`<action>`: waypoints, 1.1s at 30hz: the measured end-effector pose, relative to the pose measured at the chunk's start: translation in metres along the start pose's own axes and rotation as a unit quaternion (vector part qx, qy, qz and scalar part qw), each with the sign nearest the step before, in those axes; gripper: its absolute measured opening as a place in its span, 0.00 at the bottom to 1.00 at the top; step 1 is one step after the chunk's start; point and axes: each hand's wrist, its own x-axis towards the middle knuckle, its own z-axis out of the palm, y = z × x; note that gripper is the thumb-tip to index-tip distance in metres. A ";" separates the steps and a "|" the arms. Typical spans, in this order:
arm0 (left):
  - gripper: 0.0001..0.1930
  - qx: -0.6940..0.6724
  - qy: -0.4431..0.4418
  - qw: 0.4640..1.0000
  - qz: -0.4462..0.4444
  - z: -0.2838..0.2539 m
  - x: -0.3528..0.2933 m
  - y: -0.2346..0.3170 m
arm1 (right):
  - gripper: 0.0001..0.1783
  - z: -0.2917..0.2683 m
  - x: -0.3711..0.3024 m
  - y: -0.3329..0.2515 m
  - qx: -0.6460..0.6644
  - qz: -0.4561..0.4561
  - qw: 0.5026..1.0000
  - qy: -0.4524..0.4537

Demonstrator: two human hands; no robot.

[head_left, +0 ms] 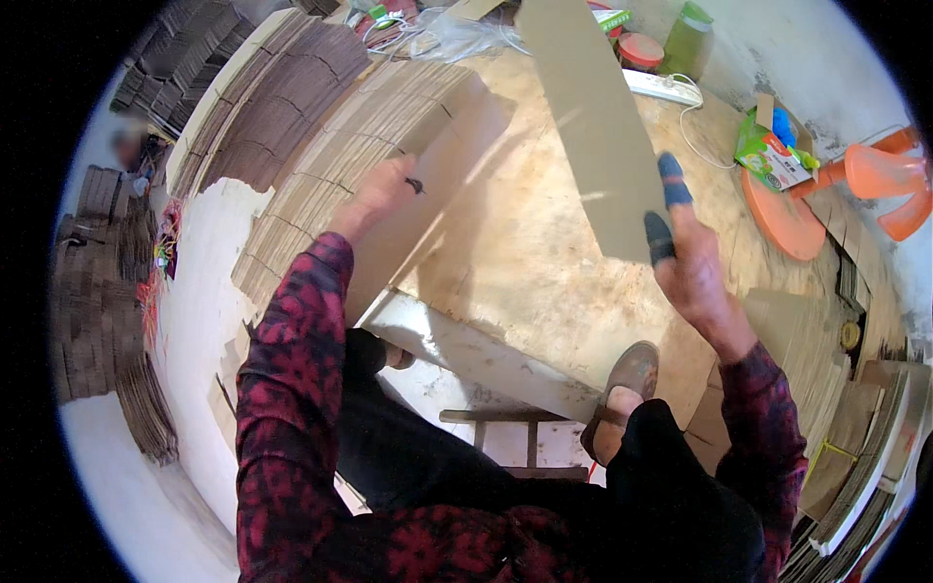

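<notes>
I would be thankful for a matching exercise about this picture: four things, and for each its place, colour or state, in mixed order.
1. right hand
2. power strip
3. left hand
4. tall container

A. green
B. at a cardboard stack
C. holding a cardboard sheet
D. white

Pairs: 1-C, 2-D, 3-B, 4-A

I note a whitewashed wall [768, 49], dark-stained; bare plywood worktop [544, 282], streaked by sunlight [437, 236]; pale floor [126, 476]; dark wooden rungs [532, 444] below.
</notes>
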 end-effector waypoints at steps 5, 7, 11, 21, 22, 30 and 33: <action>0.10 0.001 -0.060 0.998 0.021 0.022 -0.010 0.027 | 0.45 0.036 0.052 -0.010 0.039 -0.051 0.998 0.005; 0.10 -0.008 -0.032 0.998 0.056 0.026 -0.008 0.040 | 0.46 0.051 0.062 -0.012 0.052 -0.061 0.997 -0.005; 0.09 -0.006 -0.020 0.995 0.096 0.036 0.005 0.061 | 0.44 0.065 0.072 -0.011 0.028 -0.069 0.997 -0.012; 0.09 0.054 0.016 0.990 0.131 0.056 0.005 0.117 | 0.47 0.048 0.048 -0.015 0.006 -0.064 0.997 0.053; 0.09 0.052 0.015 0.990 0.130 0.057 0.004 0.122 | 0.47 0.046 0.045 -0.016 -0.010 -0.064 0.996 0.056; 0.09 0.091 -0.018 0.989 0.116 0.068 0.002 0.159 | 0.47 0.028 0.018 -0.016 -0.073 -0.061 0.991 0.091; 0.09 0.102 -0.026 0.986 0.128 0.072 -0.002 0.175 | 0.46 0.030 0.010 -0.006 -0.098 -0.033 0.989 0.102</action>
